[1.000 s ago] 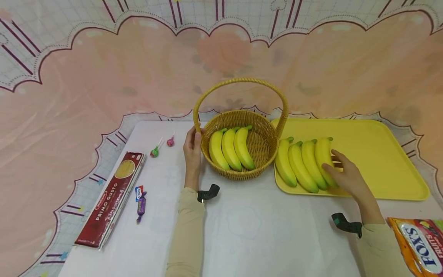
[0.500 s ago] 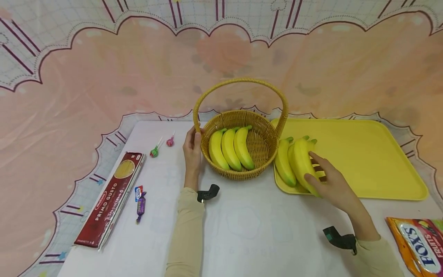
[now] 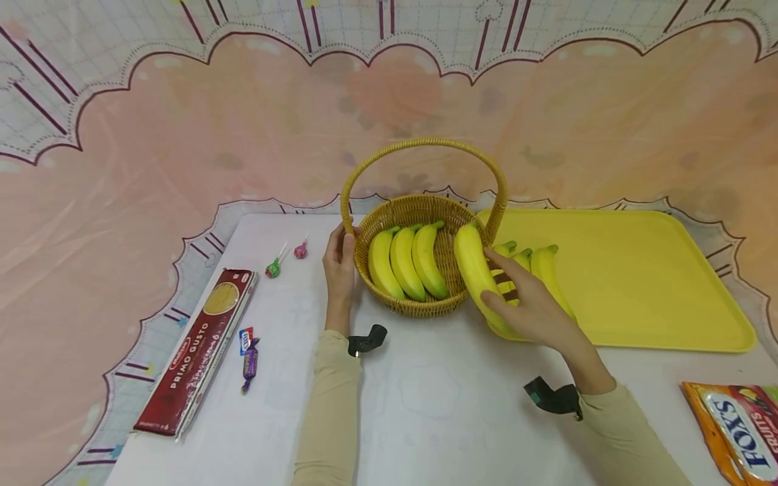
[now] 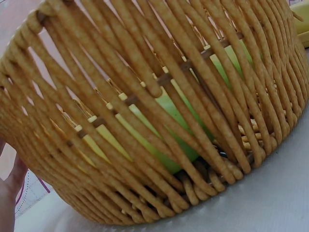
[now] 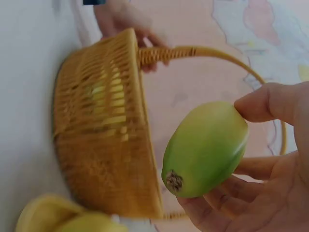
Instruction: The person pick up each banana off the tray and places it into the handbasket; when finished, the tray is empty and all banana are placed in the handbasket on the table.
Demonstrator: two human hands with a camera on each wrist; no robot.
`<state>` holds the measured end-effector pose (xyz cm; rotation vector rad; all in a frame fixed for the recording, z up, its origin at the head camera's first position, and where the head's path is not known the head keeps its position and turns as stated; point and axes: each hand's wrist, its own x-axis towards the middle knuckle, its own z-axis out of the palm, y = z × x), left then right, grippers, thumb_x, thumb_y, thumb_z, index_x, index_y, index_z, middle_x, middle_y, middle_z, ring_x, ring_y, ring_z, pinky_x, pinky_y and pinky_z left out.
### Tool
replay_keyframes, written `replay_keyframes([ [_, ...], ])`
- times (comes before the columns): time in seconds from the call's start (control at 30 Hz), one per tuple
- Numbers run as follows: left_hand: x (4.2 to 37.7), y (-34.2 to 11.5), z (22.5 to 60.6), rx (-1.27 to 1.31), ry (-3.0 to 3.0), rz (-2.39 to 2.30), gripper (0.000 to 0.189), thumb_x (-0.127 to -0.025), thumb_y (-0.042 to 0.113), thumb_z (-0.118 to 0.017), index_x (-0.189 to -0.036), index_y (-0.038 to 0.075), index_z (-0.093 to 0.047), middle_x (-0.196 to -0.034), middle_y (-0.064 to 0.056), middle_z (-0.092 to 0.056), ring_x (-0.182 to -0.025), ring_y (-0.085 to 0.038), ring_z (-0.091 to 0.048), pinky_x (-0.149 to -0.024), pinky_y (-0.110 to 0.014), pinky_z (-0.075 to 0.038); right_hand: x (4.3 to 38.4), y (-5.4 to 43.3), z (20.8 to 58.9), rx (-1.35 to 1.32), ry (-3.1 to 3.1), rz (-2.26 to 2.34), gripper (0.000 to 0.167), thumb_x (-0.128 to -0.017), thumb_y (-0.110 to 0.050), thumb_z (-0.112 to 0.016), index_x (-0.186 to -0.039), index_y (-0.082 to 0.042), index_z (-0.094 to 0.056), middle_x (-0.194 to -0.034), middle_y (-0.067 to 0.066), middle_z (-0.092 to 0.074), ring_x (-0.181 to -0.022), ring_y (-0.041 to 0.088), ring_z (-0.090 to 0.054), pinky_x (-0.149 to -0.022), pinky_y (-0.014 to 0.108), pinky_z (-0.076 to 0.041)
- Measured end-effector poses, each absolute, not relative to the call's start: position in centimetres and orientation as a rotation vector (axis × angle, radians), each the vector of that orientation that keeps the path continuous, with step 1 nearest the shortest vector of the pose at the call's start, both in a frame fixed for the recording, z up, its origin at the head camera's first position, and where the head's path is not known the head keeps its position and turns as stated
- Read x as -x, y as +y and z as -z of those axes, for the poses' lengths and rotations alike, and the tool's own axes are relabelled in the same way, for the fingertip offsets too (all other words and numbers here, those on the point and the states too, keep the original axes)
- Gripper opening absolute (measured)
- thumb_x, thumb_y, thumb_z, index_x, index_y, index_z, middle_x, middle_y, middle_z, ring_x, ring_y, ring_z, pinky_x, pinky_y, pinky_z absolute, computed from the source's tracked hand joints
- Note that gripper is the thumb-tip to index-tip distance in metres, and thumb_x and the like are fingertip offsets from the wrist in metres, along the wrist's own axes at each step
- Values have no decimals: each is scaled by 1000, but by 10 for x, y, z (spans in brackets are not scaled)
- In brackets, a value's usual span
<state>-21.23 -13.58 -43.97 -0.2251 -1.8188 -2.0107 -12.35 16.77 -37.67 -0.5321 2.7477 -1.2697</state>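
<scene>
My right hand grips a yellow banana between thumb and fingers, raised at the right rim of a wicker basket. In the right wrist view, the green tip of the held banana faces the camera, with the basket behind it. Three bananas lie side by side inside the basket. On its left side, my left hand holds the basket where the handle meets the rim. Woven wall fills the left wrist view. Three more bananas lie on the yellow tray, partly hidden by my right hand.
Left on the white table lie a red spaghetti pack, a green lollipop, a pink lollipop and a purple wrapped candy. A Fox's candy bag sits at the right front. The basket's tall handle arches overhead.
My right hand has taken the rightmost banana from the row on the tray and carried it left to the basket's rim. My left hand stays at the basket.
</scene>
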Motion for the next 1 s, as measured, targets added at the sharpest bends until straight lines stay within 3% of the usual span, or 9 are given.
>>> replay_keyframes([
  [0.23, 213, -137, 438, 222, -1823, 2007, 37, -101, 16, -43, -134, 0, -47, -121, -31, -53, -118, -34, -49, -103, -20, -39, 165, 129, 357, 521, 2620, 1309, 70, -92, -33, -58, -151, -18, -22, -137, 9, -46, -114, 26, -51, -92, 43, -48],
  [0.4, 213, -136, 437, 242, -1812, 2014, 38, -101, 16, -43, -134, -2, -46, -121, -32, -52, -118, -37, -48, -104, -20, -39, 195, 100, 350, 523, 2608, 1184, 73, -91, -30, -58, -151, -12, -20, -136, 13, -49, -117, 28, -52, -93, 42, -49],
  [0.63, 213, -138, 437, 235, -1806, 2005, 37, -101, 13, -43, -133, -3, -47, -119, -33, -52, -118, -39, -48, -103, -19, -40, 231, 65, 352, 507, 2528, 971, 89, -89, -32, -59, -152, -6, -1, -139, 16, -46, -118, 26, -54, -92, 37, -49],
  [0.83, 213, -138, 438, 218, -1810, 2026, 38, -101, 16, -44, -134, -2, -47, -121, -31, -52, -119, -34, -49, -104, -21, -39, 248, 42, 365, 542, 2493, 862, 93, -89, -34, -60, -150, 4, 0, -134, 21, -50, -100, 24, -62, -85, 31, -52],
  [1.0, 212, -137, 439, 224, -1812, 2040, 38, -101, 16, -43, -134, -1, -46, -121, -32, -52, -121, -36, -47, -104, -20, -39, 248, 30, 372, 570, 2459, 840, 88, -89, -33, -60, -147, 8, -8, -124, 21, -54, -89, 23, -62, -77, 30, -53],
])
